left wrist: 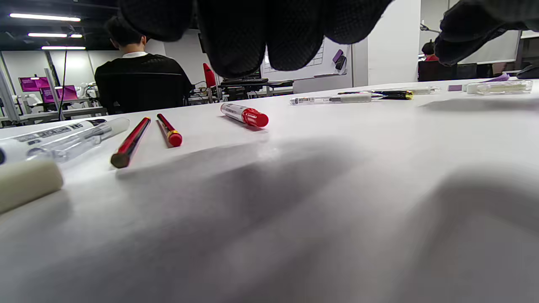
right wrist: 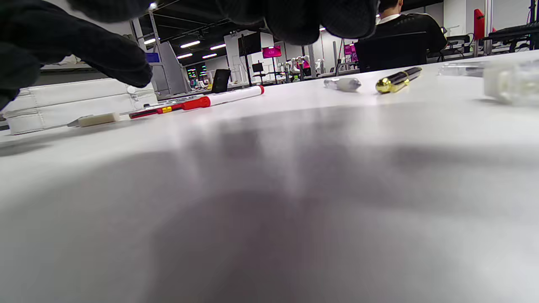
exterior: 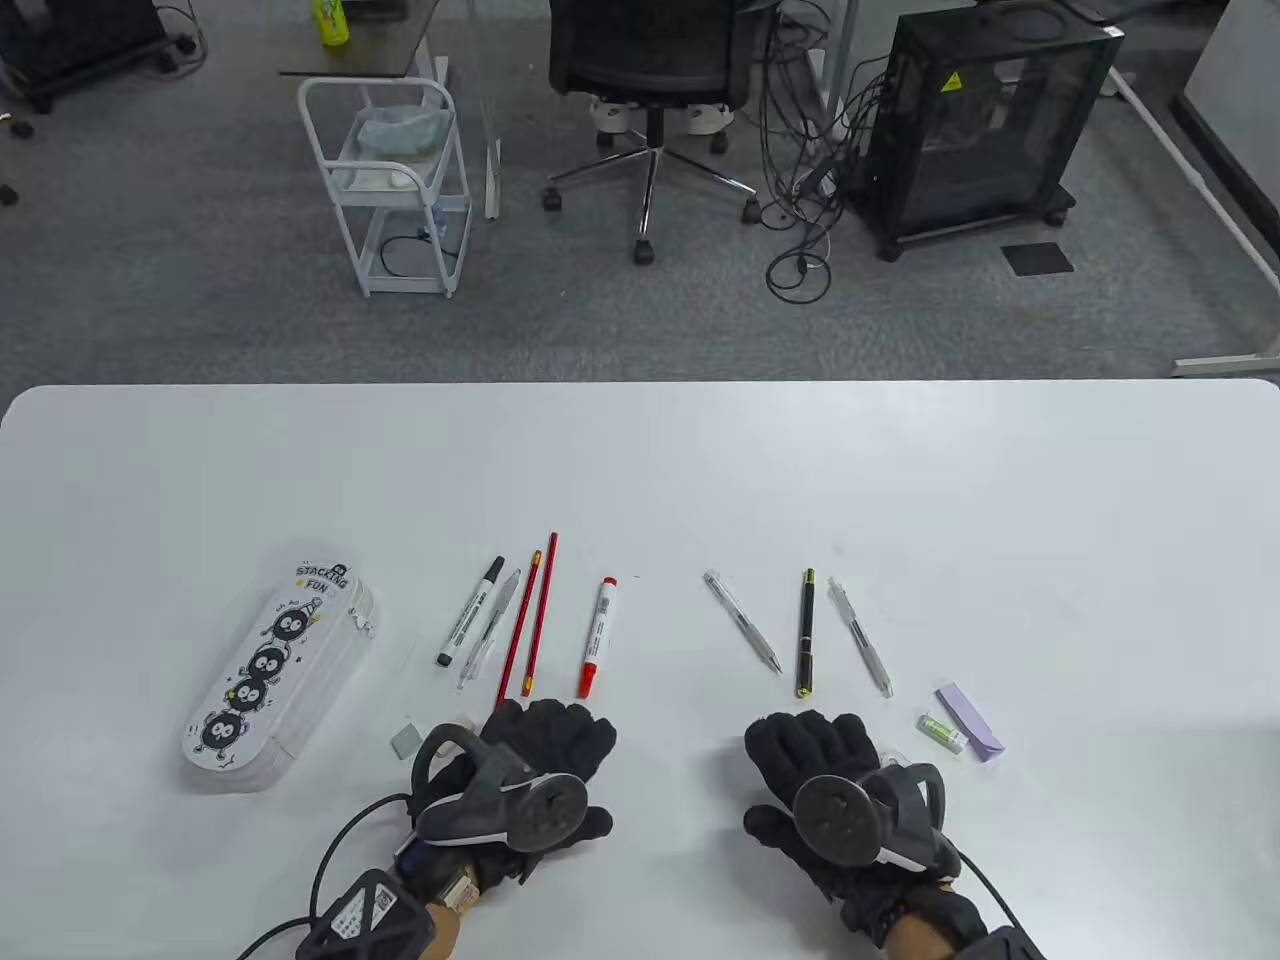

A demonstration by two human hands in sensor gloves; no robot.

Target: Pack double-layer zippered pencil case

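Both hands lie palm down at the near edge of the table [exterior: 900, 480] and hold nothing. On the left hand [exterior: 530, 780] the fingers [exterior: 560, 730] are close together and slightly bent; on the right hand [exterior: 820, 790] the fingers [exterior: 810, 735] are the same. Just beyond the left fingertips lie two red pencils [exterior: 530, 625] and a red marker [exterior: 598, 636]. Beyond the right fingertips lies a black pen [exterior: 806, 632]. Well to the left of the left fingers lies the white pencil case [exterior: 275, 665], zipped closed.
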